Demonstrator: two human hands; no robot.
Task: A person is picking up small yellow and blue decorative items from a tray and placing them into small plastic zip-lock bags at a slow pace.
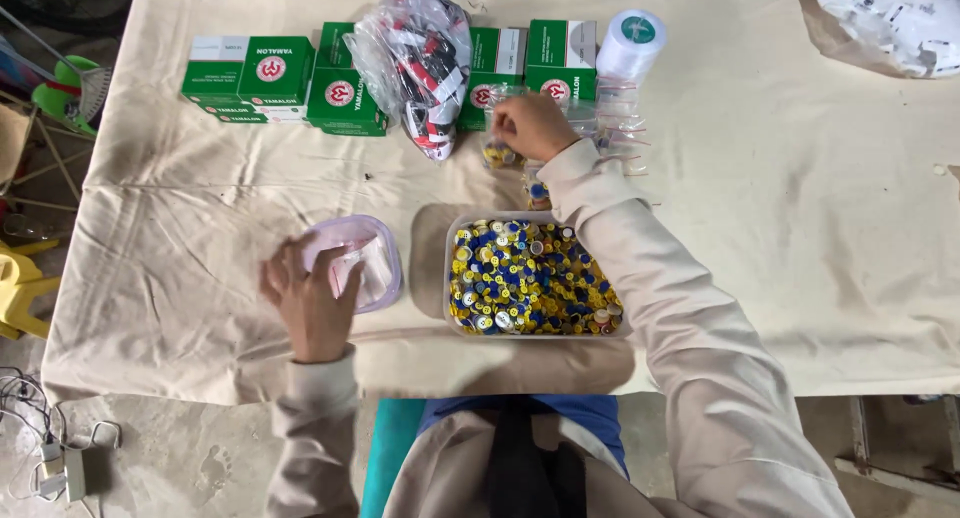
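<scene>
My left hand [310,303] rests on the cloth at the edge of a small pale lilac container [385,240] with white pieces inside, fingers touching its rim. My right hand [533,124] reaches far across the table, fingers closed over a small clear bag [498,156] holding yellow and blue pieces, next to a stack of clear bags [622,128]. Between my arms stands a clear tub [448,278] filled with many small yellow, blue and white caps.
Green and white cartons [250,78] line the back of the cream cloth-covered table [800,228]. A plastic bag of red, black and white items [425,58] lies among them. A white roll [632,40] stands at the back; another bag of white pieces [895,18] sits far right.
</scene>
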